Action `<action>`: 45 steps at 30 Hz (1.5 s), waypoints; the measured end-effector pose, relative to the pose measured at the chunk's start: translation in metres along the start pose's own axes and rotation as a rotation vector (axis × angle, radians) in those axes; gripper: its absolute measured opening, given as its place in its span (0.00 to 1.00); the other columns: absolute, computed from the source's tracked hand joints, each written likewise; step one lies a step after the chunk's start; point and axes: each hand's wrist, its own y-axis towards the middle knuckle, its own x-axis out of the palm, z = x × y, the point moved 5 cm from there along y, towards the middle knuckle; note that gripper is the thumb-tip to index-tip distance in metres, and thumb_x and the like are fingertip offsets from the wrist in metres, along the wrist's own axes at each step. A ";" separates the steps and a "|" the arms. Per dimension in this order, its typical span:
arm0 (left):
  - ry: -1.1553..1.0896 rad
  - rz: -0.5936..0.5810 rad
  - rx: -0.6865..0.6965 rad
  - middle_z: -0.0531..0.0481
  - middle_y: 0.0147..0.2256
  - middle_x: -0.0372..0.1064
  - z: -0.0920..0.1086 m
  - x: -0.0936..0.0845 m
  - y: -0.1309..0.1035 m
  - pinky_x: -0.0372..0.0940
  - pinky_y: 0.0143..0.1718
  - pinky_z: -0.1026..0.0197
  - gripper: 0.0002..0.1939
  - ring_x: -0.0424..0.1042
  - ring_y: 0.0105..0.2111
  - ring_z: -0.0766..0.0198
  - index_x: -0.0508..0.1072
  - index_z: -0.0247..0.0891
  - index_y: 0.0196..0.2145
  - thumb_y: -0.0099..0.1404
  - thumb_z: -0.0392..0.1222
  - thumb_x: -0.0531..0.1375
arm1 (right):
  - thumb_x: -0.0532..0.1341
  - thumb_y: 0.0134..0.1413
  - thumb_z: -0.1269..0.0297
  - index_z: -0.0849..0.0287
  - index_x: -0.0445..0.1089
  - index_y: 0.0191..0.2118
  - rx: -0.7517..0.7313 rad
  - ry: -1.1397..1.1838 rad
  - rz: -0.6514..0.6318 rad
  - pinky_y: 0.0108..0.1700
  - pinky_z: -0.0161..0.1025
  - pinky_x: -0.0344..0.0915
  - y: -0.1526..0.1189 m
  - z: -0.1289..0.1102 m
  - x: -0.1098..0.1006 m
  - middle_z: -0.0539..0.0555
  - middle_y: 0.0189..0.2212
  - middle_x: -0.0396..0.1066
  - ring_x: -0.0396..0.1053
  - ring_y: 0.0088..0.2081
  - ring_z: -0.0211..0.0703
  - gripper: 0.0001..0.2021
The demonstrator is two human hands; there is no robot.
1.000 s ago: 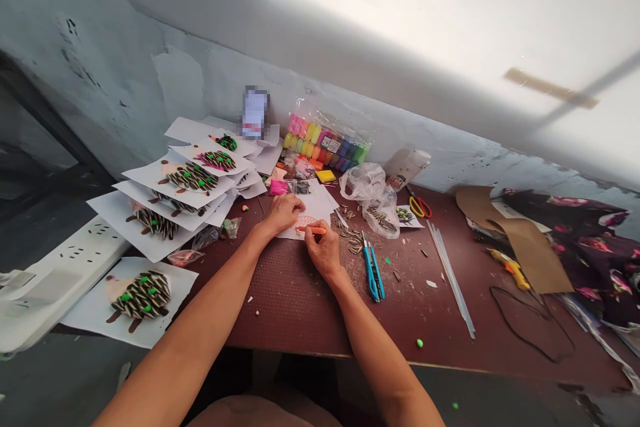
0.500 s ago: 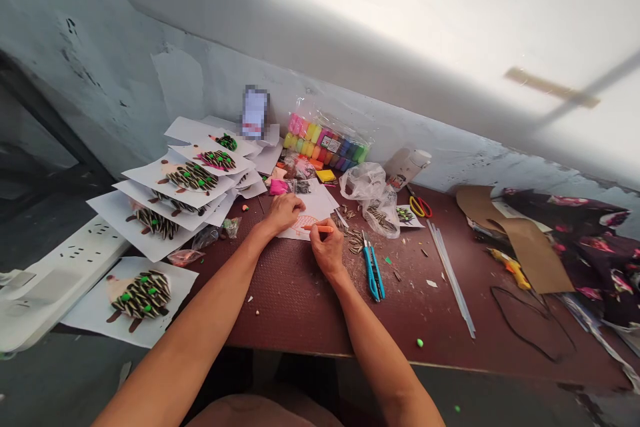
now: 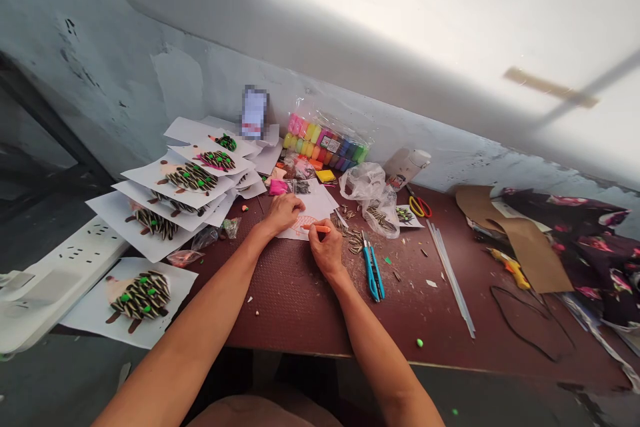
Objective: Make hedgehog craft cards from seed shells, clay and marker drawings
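My right hand (image 3: 327, 247) is wrapped round an orange marker (image 3: 323, 229), its tip on a sheet of white paper (image 3: 314, 201). Orange lines form a rounded drawing (image 3: 301, 227) with a scale-like pattern on that sheet. On the left side of the paper rests my left hand (image 3: 285, 213), fingers loosely bent and lying on the sheet, holding nothing. Sunflower seeds (image 3: 354, 240) lie scattered just right of the marker hand. Beside them is a teal-handled cutter (image 3: 373, 270).
Stacked sheets with seed hedgehogs (image 3: 193, 177) stand at left, near a white power strip (image 3: 85, 247). Behind are a phone (image 3: 255, 112), coloured clay packs (image 3: 327, 143), a plastic bag (image 3: 370, 187) and a white bottle (image 3: 407, 169). Scissors (image 3: 419, 205), clear sticks (image 3: 450, 277) and a yellow glue gun (image 3: 513, 268) lie right.
My right hand and the marker have shifted very slightly left over the drawing. My left hand stays in place on the paper.
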 end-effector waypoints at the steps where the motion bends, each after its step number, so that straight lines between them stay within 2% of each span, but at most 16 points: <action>1: 0.001 -0.004 -0.003 0.46 0.39 0.79 0.000 0.000 0.000 0.66 0.47 0.56 0.15 0.75 0.43 0.56 0.83 0.40 0.37 0.61 0.31 0.57 | 0.56 0.60 0.58 0.56 0.72 0.30 -0.004 0.004 -0.009 0.31 0.36 0.64 0.000 -0.001 0.000 0.53 0.27 0.76 0.69 0.25 0.40 0.11; 11: -0.013 -0.008 -0.008 0.46 0.39 0.79 0.000 0.000 0.000 0.65 0.47 0.55 0.15 0.75 0.44 0.55 0.83 0.39 0.37 0.61 0.30 0.58 | 0.56 0.59 0.59 0.56 0.68 0.29 0.015 -0.015 0.015 0.31 0.36 0.65 0.001 0.003 0.000 0.53 0.26 0.75 0.70 0.26 0.41 0.10; 19: -0.007 -0.012 -0.006 0.46 0.40 0.79 -0.001 0.001 0.000 0.65 0.49 0.55 0.15 0.75 0.44 0.56 0.83 0.40 0.37 0.61 0.31 0.57 | 0.56 0.59 0.60 0.56 0.70 0.29 -0.013 0.016 -0.024 0.33 0.36 0.67 0.000 -0.002 0.000 0.53 0.27 0.76 0.71 0.26 0.41 0.10; 34: -0.013 0.002 -0.003 0.46 0.39 0.79 -0.002 0.001 0.000 0.66 0.47 0.55 0.15 0.75 0.43 0.56 0.83 0.40 0.37 0.60 0.31 0.57 | 0.57 0.58 0.59 0.55 0.68 0.28 0.019 0.026 0.018 0.32 0.36 0.67 0.000 0.000 -0.002 0.53 0.26 0.76 0.72 0.27 0.42 0.10; 45: -0.005 -0.001 -0.002 0.46 0.39 0.79 -0.001 0.001 0.000 0.65 0.48 0.55 0.15 0.75 0.43 0.55 0.83 0.40 0.37 0.61 0.30 0.57 | 0.56 0.58 0.58 0.55 0.70 0.29 -0.012 0.004 -0.038 0.31 0.36 0.66 0.000 -0.001 0.001 0.52 0.25 0.75 0.69 0.25 0.41 0.11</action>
